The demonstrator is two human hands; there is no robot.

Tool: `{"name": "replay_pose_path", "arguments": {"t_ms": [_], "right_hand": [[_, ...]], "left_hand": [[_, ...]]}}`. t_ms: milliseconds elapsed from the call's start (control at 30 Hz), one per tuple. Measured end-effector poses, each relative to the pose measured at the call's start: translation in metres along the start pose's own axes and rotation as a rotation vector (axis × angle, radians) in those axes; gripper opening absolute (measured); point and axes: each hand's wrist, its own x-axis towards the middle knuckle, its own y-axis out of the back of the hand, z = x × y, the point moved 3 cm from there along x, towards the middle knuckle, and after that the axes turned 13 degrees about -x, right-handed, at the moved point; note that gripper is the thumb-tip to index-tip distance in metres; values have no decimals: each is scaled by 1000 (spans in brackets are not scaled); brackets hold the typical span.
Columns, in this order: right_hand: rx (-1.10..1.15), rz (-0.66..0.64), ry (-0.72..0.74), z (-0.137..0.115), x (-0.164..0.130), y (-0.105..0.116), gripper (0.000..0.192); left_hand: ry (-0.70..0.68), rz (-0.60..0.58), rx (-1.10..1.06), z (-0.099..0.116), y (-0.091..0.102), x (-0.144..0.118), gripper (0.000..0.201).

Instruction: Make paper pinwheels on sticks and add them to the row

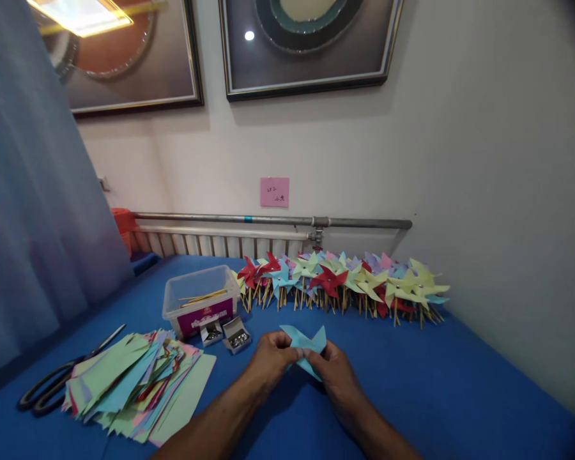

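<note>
- Pinching a blue paper piece (305, 348) between both hands, low in the middle of the blue bench (460, 383) — that's where the action is.
- Left hand (271, 358) sits at 9 o'clock of the paper, fingers closed together on its left edge; the grip looks set to keep the folded points from springing back.
- Right hand (335, 370) comes in from 4 o'clock, fingers clamped on the lower right corner, so the piece is held just off the bench with two points sticking up.
- Up at 12 o'clock, a long row of pinwheels (340, 284) leans along the wall on sticks, red, yellow, blue and purple, lined up out of the working space.
- At 10 o'clock stands a clear tub (199, 300) with sticks inside, within easy reach of the left hand.
- Just in front of it, two small open boxes (225, 333) of shiny metal bits; I cannot tell exactly what they are.
- Over at 9 o'clock, a fanned stack of coloured paper (134, 383), near the left forearm.
- Scissors (52, 383) lie at the far left, touching the stack's edge, well apart from both hands.
- Behind the pinwheels, a radiator (220, 243) and pipe run along the wall, a pink note (275, 191) stuck above.
</note>
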Motion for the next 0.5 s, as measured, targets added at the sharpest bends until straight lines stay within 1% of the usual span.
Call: {"name": "replay_pose_path", "arguments": {"t_ms": [100, 167, 367, 500], "right_hand": [[-18, 11, 8, -3, -2, -1, 44], [-20, 7, 16, -4, -2, -1, 44], [5, 29, 12, -3, 0, -1, 35], [77, 29, -11, -5, -3, -1, 35]], "left_hand": [[-32, 7, 2, 0, 0, 1, 31], [-22, 18, 13, -1, 1, 1, 30], [21, 16, -16, -2, 2, 0, 36], [17, -17, -7, -2, 1, 0, 31]]}}
